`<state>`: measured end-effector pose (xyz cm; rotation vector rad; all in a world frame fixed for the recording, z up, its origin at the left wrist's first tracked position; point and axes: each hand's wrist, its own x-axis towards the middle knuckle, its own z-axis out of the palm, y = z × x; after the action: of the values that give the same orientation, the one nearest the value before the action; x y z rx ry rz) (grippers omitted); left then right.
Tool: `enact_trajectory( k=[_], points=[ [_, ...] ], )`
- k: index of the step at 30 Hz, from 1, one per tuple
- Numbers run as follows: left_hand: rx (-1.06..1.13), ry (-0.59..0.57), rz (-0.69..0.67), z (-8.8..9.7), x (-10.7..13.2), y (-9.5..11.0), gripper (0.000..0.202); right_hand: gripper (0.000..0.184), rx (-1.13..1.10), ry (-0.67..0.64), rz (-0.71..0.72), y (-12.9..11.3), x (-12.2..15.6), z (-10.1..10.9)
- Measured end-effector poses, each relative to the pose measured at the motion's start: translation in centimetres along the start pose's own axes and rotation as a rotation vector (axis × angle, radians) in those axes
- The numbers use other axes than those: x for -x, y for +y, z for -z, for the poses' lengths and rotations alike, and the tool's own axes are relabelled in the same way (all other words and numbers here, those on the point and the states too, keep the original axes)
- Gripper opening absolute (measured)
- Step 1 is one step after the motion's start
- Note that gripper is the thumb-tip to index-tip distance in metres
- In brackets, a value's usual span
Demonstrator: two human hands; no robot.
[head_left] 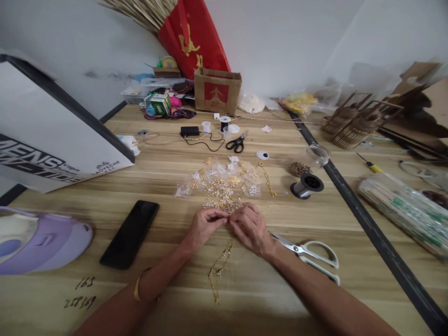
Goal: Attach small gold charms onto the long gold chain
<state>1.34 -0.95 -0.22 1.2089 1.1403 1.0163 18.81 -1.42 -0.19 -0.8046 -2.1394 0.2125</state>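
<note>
My left hand [209, 227] and my right hand [254, 229] meet fingertip to fingertip at the near edge of a pile of small beads [224, 189]. Both are closed in a pinch, and whatever tiny piece sits between the fingertips is too small to make out. A thin gold chain [217, 272] with clear, shiny beads trails down the table toward me. Its upper end goes in under the fingers of my right hand. Small clear bags [213, 172] of gold and white findings lie around the pile. Another gold chain [268, 179] lies to the right of them.
White-handled scissors [317, 255] lie beside my right forearm, and a black phone [129, 234] left of my left arm. A wire spool [306, 186], a bead jar [308, 163] and black scissors [237, 142] are farther off. A large white box [52, 126] stands left.
</note>
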Motion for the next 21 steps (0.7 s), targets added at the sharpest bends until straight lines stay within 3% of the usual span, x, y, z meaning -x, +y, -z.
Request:
enact_trajectory(
  k=[21],
  points=[
    [-0.009,0.015,-0.008,0.10,-0.01,0.13,0.011,0.006,-0.072,-0.015,-0.074,0.16,0.06,-0.27]
  ],
)
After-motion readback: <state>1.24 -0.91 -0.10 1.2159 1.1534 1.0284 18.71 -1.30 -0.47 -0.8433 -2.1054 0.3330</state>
